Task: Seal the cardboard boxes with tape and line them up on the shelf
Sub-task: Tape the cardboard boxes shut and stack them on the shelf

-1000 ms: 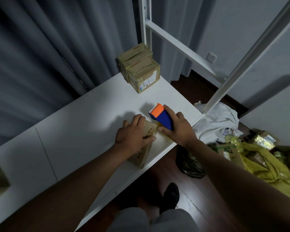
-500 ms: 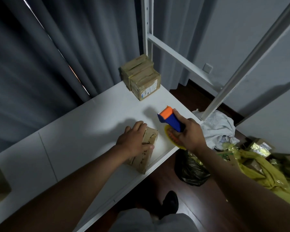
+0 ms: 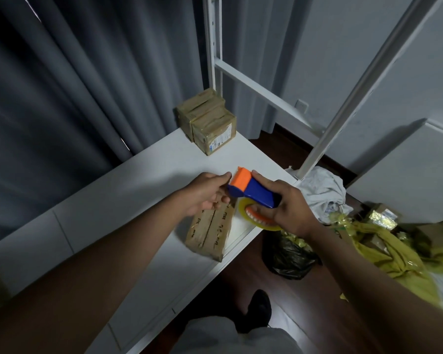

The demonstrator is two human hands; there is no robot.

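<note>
Head view: two taped brown cardboard boxes (image 3: 207, 121) parked at the white shelf's (image 3: 113, 200) far corner. We judge the flat brown cardboard box (image 3: 210, 232) at the front edge unsealed. Right hand (image 3: 289, 208) grips the blue-and-orange tape dispenser (image 3: 251, 191); left hand (image 3: 207, 194), fingers loosely curled, holds nothing, fingertips at the dispenser's orange end.

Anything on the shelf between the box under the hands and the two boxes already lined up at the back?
Nothing visible. The cardboard box lies near the shelf's front edge; bare white board runs to the stacked boxes at the back. Only the tape dispenser, held above in the right hand, and the left hand hang over that stretch.
</note>
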